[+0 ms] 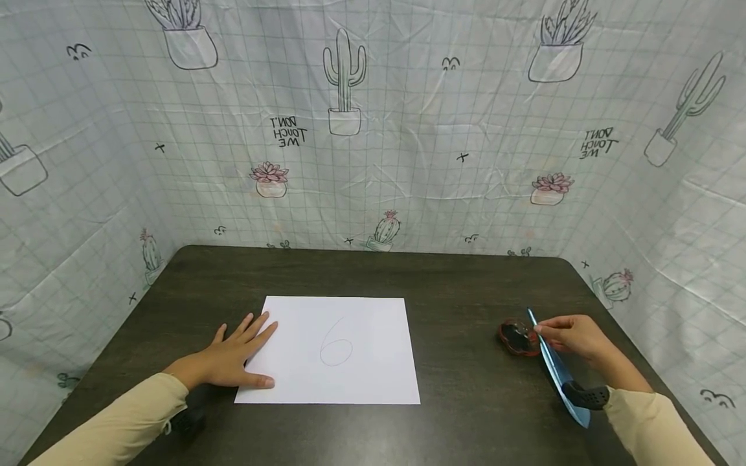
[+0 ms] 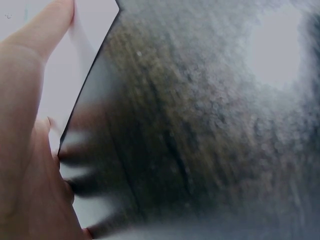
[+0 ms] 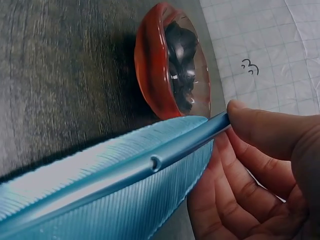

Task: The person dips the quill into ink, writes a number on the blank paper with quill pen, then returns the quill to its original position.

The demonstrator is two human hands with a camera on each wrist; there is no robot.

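Note:
My left hand (image 1: 230,359) rests with its fingers spread over the left edge of a white sheet of paper (image 1: 384,382), which bears a thin hand-drawn 6. In the left wrist view the thumb (image 2: 37,37) lies over the paper's corner. On the right, my right hand (image 1: 574,336) pinches the thin shaft of a blue feather-shaped quill pen (image 3: 105,185) between thumb and fingers. Its broad feathered part slants back toward my wrist. Just beside the pen stands a small red bowl (image 3: 152,60) with something dark and glossy inside; I cannot tell whether the shaft's tip touches it.
The dark wooden table (image 1: 454,285) has rounded far corners. A pale gridded curtain (image 1: 419,168) printed with cacti hangs behind it and along both sides. A dark band (image 1: 585,396) is on my right wrist, close to the quill pen's wide end.

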